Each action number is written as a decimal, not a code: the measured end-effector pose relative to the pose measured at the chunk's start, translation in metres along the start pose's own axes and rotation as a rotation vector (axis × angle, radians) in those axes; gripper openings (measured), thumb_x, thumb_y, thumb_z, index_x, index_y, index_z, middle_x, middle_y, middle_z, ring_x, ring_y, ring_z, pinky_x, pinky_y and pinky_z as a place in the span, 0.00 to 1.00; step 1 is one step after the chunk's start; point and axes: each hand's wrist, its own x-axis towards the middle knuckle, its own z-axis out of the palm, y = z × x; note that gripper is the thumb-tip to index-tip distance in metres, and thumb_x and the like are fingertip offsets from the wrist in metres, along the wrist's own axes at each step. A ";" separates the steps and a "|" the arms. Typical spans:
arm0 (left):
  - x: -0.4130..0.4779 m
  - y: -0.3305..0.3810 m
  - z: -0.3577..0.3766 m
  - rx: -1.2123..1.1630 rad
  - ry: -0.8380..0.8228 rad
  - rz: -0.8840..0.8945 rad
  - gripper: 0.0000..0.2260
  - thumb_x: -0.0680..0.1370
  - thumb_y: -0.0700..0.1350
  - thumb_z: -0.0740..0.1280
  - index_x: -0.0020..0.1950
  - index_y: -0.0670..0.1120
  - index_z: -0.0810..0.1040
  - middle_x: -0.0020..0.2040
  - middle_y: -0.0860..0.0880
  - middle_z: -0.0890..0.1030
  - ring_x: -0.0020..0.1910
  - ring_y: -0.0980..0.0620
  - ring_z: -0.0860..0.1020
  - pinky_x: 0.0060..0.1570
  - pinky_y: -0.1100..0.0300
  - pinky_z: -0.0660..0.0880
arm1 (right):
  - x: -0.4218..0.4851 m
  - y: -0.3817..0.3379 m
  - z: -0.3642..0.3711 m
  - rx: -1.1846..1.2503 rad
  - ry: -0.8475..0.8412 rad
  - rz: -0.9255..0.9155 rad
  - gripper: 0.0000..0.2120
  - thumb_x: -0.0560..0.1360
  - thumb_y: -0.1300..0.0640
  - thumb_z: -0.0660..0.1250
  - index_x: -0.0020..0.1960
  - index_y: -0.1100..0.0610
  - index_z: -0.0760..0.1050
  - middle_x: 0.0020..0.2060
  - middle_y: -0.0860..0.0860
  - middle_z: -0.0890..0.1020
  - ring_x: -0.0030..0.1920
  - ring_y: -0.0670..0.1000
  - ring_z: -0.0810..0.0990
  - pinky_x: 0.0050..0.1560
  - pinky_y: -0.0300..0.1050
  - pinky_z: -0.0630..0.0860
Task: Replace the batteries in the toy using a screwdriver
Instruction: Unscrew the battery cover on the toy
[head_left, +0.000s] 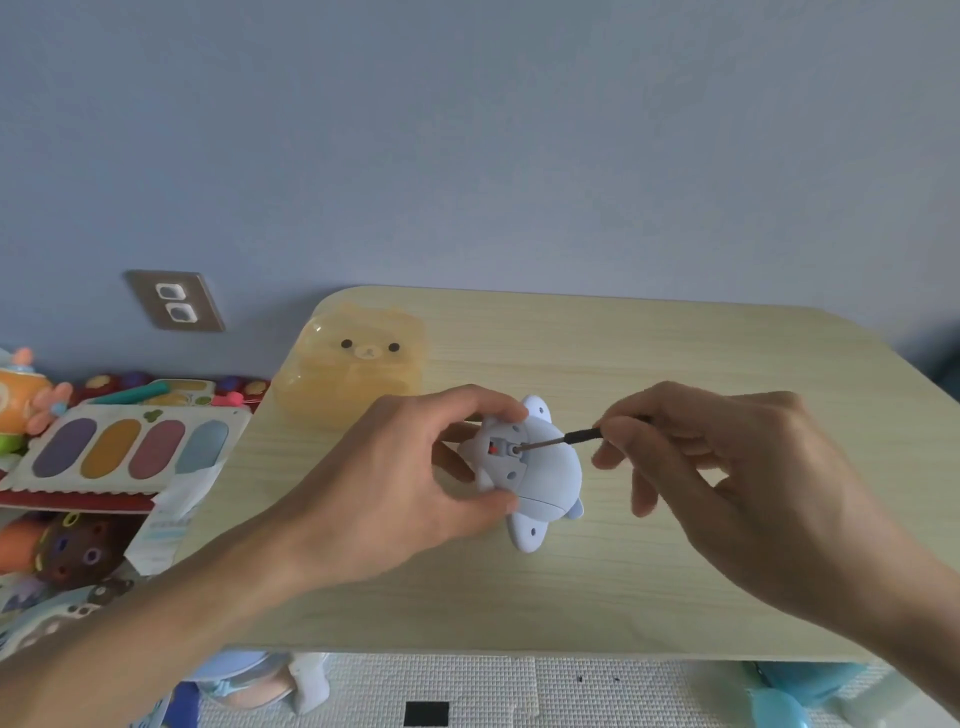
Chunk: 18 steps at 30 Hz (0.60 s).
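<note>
Left hand (410, 483) grip clasps the toy (540, 478); right hand (727, 467) pinches the screwdriver (566, 439), tip in its underside.

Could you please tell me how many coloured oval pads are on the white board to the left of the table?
4, in one row on the white board: purple at far left, then orange, then dark red, then light blue nearest the table. None seems hidden.
</note>
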 end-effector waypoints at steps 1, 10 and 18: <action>0.000 0.000 0.000 -0.003 -0.005 0.002 0.22 0.72 0.44 0.82 0.62 0.59 0.82 0.55 0.63 0.86 0.50 0.58 0.86 0.53 0.61 0.83 | 0.001 0.000 0.000 -0.024 0.003 0.000 0.15 0.82 0.47 0.65 0.38 0.48 0.81 0.29 0.41 0.83 0.25 0.47 0.81 0.26 0.38 0.75; 0.000 -0.008 0.002 -0.131 -0.022 0.021 0.22 0.74 0.40 0.80 0.66 0.55 0.83 0.58 0.53 0.85 0.59 0.51 0.86 0.56 0.58 0.85 | -0.001 -0.002 0.001 0.131 -0.090 0.040 0.02 0.76 0.53 0.68 0.47 0.47 0.79 0.33 0.43 0.85 0.30 0.49 0.83 0.31 0.40 0.79; -0.001 -0.006 0.003 -0.073 -0.027 0.079 0.22 0.75 0.39 0.80 0.67 0.54 0.84 0.58 0.55 0.84 0.60 0.52 0.85 0.54 0.62 0.84 | 0.000 -0.001 0.004 -0.038 -0.042 0.023 0.10 0.79 0.51 0.65 0.40 0.50 0.81 0.28 0.38 0.83 0.24 0.50 0.80 0.27 0.46 0.77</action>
